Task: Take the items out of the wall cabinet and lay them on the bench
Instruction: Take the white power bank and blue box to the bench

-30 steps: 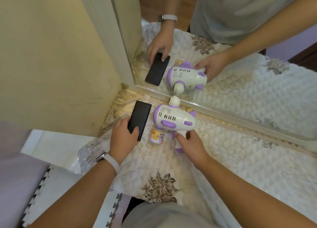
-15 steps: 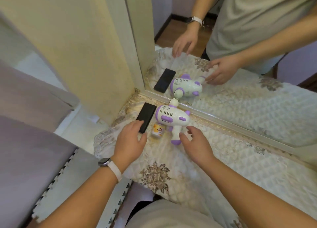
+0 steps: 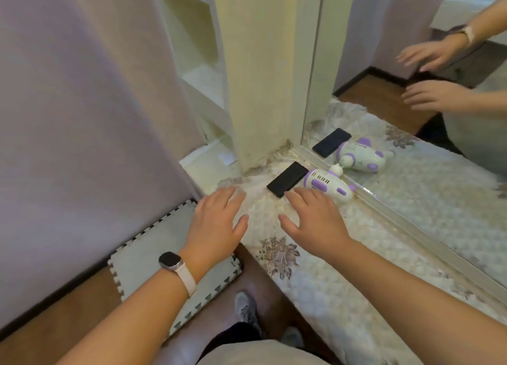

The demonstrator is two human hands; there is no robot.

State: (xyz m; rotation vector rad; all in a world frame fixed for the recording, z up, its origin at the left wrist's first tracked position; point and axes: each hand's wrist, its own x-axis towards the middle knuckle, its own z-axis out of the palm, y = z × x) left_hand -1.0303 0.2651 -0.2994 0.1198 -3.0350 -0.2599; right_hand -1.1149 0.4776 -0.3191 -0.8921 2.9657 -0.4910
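The quilted bench cover (image 3: 343, 276) fills the right side, cream and padded, with brown flower prints, running along a mirror (image 3: 411, 158) with a pale frame at its foot. On the cover, up in the corner by the cream cabinet wall (image 3: 258, 90), lie the two task items side by side: a flat black phone (image 3: 287, 179), glossy and rectangular, and just right of it a white-and-purple toy gun (image 3: 327, 184), rounded plastic with slotted vents, its nose close to the mirror's frame. Both show again in the glass.

The right hand (image 3: 315, 222) hovers palm down, fingers spread, holding nothing; its fingertips sit just in front of the phone and the toy, partly covering the toy's lower edge. The left hand (image 3: 216, 224) is also flat and splayed, empty, out over the bench's left edge, near the phone but apart from it. A pale-strapped watch (image 3: 172, 261) rides the left wrist.

Left, a lilac curtain (image 3: 82, 117) hangs beside open cabinet shelves (image 3: 200, 70). Below, a grey foam puzzle mat (image 3: 153, 257) lies on wooden floor.
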